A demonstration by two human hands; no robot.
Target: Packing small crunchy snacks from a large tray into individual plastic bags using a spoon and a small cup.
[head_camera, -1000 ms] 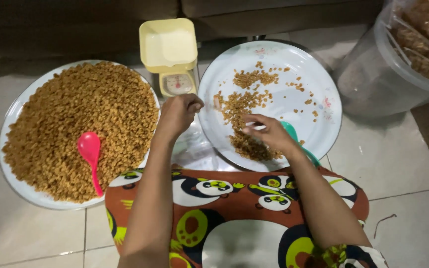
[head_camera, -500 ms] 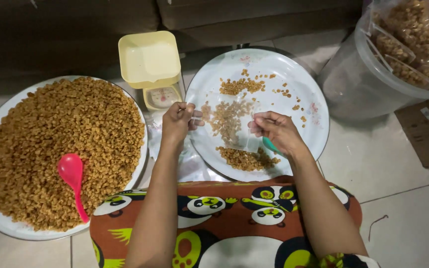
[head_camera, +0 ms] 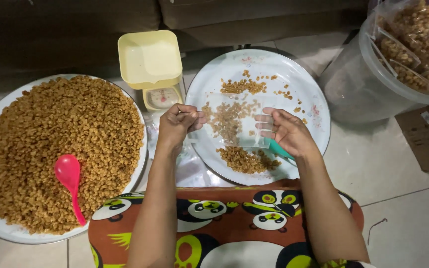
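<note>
My left hand (head_camera: 177, 124) and my right hand (head_camera: 286, 131) hold a small clear plastic bag (head_camera: 234, 121) stretched flat between them, one hand pinching each end. The bag hangs just above a white plate (head_camera: 304, 84) scattered with brown fried snack pieces (head_camera: 247, 159). A green spoon (head_camera: 280, 150) lies on the plate under my right hand. Whether the bag has anything in it cannot be made out.
A large white tray (head_camera: 135, 164) heaped with the same brown snack holds a pink spoon (head_camera: 70, 181) at the left. A pale yellow kitchen scale (head_camera: 152, 67) stands between tray and plate. A clear tub (head_camera: 373, 79) of filled bags sits at the right, beside a cardboard box (head_camera: 428, 139). Patterned cloth (head_camera: 224, 213) covers my lap.
Both hands rose off the plate and moved apart. They now hold a clear bag spread between them, which was not visible a second ago.
</note>
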